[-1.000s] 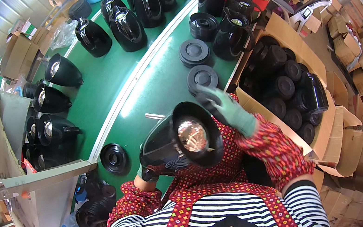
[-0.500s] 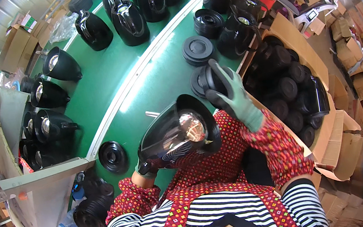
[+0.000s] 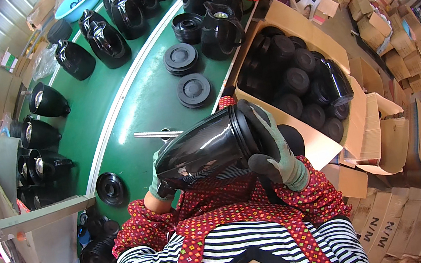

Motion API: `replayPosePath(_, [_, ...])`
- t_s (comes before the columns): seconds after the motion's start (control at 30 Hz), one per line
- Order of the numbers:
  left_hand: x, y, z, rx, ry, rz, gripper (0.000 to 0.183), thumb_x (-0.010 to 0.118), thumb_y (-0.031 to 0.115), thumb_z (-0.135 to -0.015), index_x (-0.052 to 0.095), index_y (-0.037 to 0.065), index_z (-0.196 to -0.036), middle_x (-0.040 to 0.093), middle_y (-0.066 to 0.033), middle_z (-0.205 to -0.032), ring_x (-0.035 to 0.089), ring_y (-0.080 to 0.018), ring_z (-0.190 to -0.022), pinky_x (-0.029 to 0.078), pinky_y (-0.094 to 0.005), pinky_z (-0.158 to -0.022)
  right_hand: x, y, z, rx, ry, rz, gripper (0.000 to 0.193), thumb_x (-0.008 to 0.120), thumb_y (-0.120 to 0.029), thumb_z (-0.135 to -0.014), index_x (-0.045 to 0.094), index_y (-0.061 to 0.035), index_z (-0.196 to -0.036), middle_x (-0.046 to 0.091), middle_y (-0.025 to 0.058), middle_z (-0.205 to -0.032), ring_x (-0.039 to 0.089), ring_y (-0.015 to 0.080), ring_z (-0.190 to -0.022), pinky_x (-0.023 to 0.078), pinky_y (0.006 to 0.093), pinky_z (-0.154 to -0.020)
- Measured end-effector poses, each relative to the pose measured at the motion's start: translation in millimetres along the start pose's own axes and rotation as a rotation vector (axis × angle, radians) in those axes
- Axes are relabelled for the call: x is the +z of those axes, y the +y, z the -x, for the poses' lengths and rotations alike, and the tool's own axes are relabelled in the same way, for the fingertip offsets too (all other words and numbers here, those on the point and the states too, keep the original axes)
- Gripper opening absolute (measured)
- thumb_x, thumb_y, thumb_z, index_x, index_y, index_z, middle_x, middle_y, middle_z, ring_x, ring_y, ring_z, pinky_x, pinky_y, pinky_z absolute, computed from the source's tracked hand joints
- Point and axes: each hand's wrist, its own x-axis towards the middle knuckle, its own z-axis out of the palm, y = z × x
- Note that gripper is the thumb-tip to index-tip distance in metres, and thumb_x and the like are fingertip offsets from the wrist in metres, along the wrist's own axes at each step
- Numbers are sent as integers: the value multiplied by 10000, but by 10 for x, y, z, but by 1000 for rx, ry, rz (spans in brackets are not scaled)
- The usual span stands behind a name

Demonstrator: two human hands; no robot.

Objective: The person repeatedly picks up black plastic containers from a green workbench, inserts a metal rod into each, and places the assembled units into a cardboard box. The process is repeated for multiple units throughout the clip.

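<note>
A glossy black thermos jug body (image 3: 198, 158) lies tilted on its side in front of me. My left hand (image 3: 159, 180), in a green glove, is closed around its narrow end, partly hidden behind it. My right hand (image 3: 278, 157), gloved in green and black, holds a black round base cap (image 3: 246, 129) against the wide end of the jug. Whether the cap is seated cannot be made out. Two stacks of black round caps (image 3: 194, 90) sit on the green table (image 3: 126, 111) ahead, beside the carton. A thin metal rod (image 3: 156, 134) sticks out behind the jug.
An open carton (image 3: 291, 16) full of black round parts stands at the right. Black jugs (image 3: 107, 43) line the far side of the table, with several jug bodies (image 3: 39, 131) at the left. One black disc (image 3: 110, 189) lies near the metal frame (image 3: 38, 218).
My right hand has brought a cap from the stack back to the jug's wide end. The jug has turned so its opening is covered. The view has shifted to the right.
</note>
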Motion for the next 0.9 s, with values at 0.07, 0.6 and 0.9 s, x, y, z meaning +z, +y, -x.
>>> replayPosePath(0.07, [0,137,-34,139,83,-312,594,871,178,-815,646,-48,-1317,736,-165,-1220,730,-247,-1084,591,-377,-975,-15,-13,79,42,55,-84,985,705,-637,-939,373,-28,-1639,359,179,-1657,366,336,-1511,283,434,-1247])
replayPosePath(0.6, [140,1068,-464,206,195,-72,799,1005,338,-606,678,-20,-1240,685,-217,-1312,702,-321,-1170,550,-415,-1048,-397,-65,185,-136,116,48,909,401,-667,-1061,346,57,-1608,366,254,-1656,341,389,-1539,280,485,-1259])
replayPosePath(0.9, [244,1729,-556,493,177,-656,625,938,240,-745,671,-78,-1213,637,-327,-1377,741,-315,-1097,613,-358,-909,-387,-297,91,662,118,-915,818,335,-696,-1086,476,-22,-1526,675,154,-1384,699,227,-1158,530,411,-1062])
